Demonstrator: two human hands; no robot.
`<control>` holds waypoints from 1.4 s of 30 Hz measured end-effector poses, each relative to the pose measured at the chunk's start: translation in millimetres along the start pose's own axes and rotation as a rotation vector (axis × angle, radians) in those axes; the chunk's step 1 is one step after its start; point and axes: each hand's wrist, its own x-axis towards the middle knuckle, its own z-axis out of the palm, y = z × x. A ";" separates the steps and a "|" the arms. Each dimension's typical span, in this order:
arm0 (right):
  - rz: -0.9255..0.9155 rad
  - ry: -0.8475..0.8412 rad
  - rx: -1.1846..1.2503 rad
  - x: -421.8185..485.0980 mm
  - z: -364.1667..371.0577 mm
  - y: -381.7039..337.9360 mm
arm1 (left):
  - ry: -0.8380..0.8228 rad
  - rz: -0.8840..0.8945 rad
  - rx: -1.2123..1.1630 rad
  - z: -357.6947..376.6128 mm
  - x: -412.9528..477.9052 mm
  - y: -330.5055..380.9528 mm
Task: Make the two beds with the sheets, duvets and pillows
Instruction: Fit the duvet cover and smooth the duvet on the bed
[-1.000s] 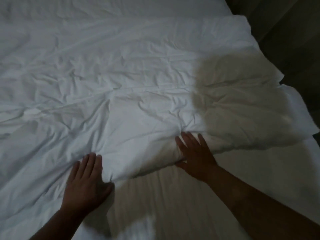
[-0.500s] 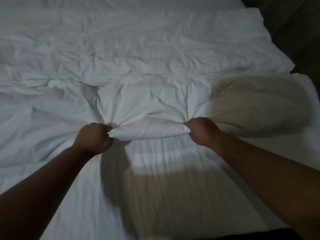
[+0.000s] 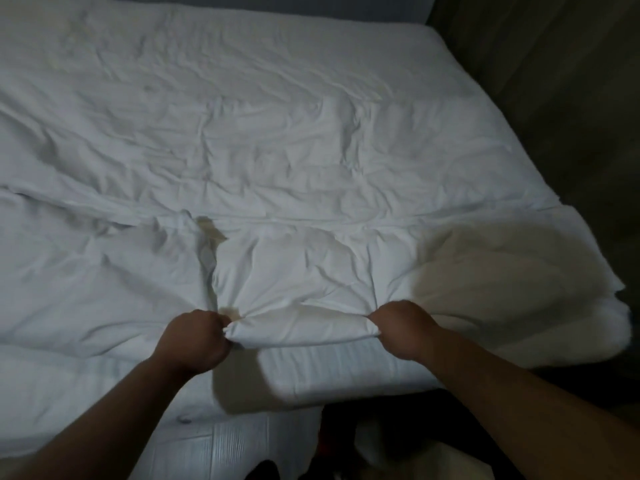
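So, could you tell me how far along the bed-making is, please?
Done: the sheet is laid, showing along the near edge. In hand: the left hand and right hand each grip the near edge of the duvet, bunched between them. It lies spread but wrinkled. Left: squaring and smoothing it, then pillows, none of which are in view. A second bed is not in view.

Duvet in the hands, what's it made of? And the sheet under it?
The duvet looks like matte white cloth, maybe cotton, over soft filling: it creases finely and puffs where the left hand and right hand grip it. The sheet beneath looks like smooth fabric with faint stripes.
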 end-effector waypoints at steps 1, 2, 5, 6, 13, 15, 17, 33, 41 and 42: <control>0.020 -0.030 0.001 -8.4 0.2 -7.8 | -0.041 -0.007 -0.004 -2.7 -9.6 1.5; 0.032 -0.033 0.018 -15.8 -0.9 -14.5 | -0.055 -0.004 -0.031 -2.2 -16.7 1.5; 0.075 -0.031 -0.002 -23.6 -5.9 -23.7 | -0.075 -0.011 -0.139 3.4 -25.4 0.8; 0.085 -0.061 -0.020 -23.7 -8.9 -24.7 | -0.139 -0.022 -0.144 4.5 -24.3 1.7; 0.119 -0.127 0.094 -27.3 -18.6 -11.1 | -0.218 0.057 -0.223 -17.5 -1.3 13.0; 0.115 0.012 0.128 -26.6 -23.3 -0.3 | -0.094 0.081 -0.219 -23.7 18.8 14.4; 0.111 0.137 0.146 -17.2 -21.0 15.0 | -0.054 0.140 -0.161 -25.9 46.0 19.0; 0.221 0.147 0.069 103.7 5.6 211.3 | -0.093 -0.151 0.064 57.6 198.5 101.2; 0.046 0.612 0.225 123.5 16.1 233.4 | 0.192 -0.088 -0.036 42.2 223.7 114.5; 0.055 0.674 0.258 128.4 10.5 237.2 | 0.281 -0.074 -0.064 34.4 237.7 118.3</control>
